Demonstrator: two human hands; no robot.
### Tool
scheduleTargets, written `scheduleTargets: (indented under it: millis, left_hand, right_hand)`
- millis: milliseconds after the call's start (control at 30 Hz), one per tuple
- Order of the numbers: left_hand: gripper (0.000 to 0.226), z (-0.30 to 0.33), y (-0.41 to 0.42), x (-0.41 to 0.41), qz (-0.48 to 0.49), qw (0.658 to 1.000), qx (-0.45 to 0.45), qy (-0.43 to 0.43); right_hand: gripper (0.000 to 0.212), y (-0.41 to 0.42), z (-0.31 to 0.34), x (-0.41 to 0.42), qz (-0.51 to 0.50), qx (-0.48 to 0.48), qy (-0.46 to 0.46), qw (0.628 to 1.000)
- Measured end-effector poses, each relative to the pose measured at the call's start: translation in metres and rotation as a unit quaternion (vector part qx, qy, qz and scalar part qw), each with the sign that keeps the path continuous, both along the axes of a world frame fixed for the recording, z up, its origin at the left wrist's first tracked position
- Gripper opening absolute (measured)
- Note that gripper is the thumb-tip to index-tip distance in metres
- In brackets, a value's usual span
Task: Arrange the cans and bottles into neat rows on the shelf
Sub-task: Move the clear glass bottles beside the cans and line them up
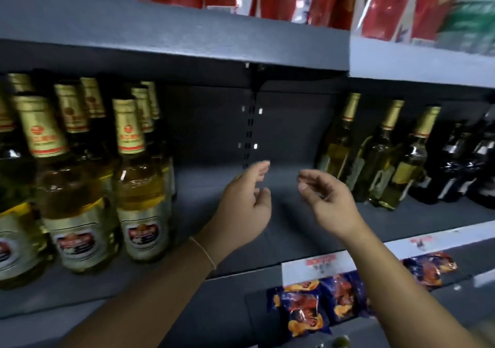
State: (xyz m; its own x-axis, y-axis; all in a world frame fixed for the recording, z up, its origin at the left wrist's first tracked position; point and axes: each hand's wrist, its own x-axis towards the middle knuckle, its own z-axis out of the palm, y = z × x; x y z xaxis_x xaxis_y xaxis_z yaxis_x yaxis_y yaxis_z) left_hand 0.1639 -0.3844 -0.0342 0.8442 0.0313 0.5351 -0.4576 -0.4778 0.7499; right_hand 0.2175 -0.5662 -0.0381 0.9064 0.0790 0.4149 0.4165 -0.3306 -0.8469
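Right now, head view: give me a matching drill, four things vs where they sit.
Things:
1. gold-foil bottles
2. dark bottles
3. snack packets
4. hands: left hand, right hand

Places:
A. shelf below
B. far right of the middle shelf
C. over the bare gap, holding nothing
D. left of the middle shelf, in rows

Pairs: 1-D, 2-B, 3-A, 4-C

dim, motion-blurred, edges warped
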Motion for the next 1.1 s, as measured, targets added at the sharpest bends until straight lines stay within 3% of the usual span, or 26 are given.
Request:
scheduleTargets:
  millis: [167,300,433,500,600,767,967,1067,1100]
  left_hand:
    - [0.046,0.014,-0.054,0.052,-0.017,1.000,0.010,0.019]
    - [0.045,0.021,-0.092,0.079,-0.038,0.998,0.013,0.048]
    - [0.046,0.023,-0.127,0.096,-0.056,0.997,0.021,0.055]
    - [0.046,0.023,-0.143,0.103,-0.066,0.996,0.026,0.056]
    - [0.047,0.023,-0.161,0.111,-0.079,0.994,0.039,0.059]
    - [0.047,0.021,-0.175,0.121,-0.071,0.994,0.047,0.072]
    - [0.048,0.015,-0.177,0.121,-0.060,0.994,0.057,0.077]
    - [0.049,0.010,-0.179,0.122,-0.059,0.993,0.056,0.080]
    - [0.050,0.008,-0.180,0.122,-0.061,0.993,0.057,0.083]
  right_hand:
    - [0.025,-0.070,0.010,0.039,-0.054,0.006,-0.016,0.998]
    - [0.027,-0.126,0.027,0.062,-0.194,0.003,-0.073,0.978]
    - [0.053,-0.181,0.041,0.096,-0.297,-0.072,-0.105,0.946]
    - [0.059,-0.205,0.040,0.118,-0.302,-0.084,-0.075,0.947]
    - [0.044,-0.211,0.054,0.124,-0.275,-0.081,-0.024,0.958]
    - [0.039,-0.216,0.066,0.133,-0.222,-0.045,0.047,0.973]
    - [0.047,-0.229,0.069,0.134,-0.224,-0.053,0.045,0.972]
    - [0.028,-0.225,0.065,0.126,-0.225,-0.025,0.011,0.974]
    - [0.032,-0.225,0.061,0.125,-0.235,-0.019,-0.008,0.972]
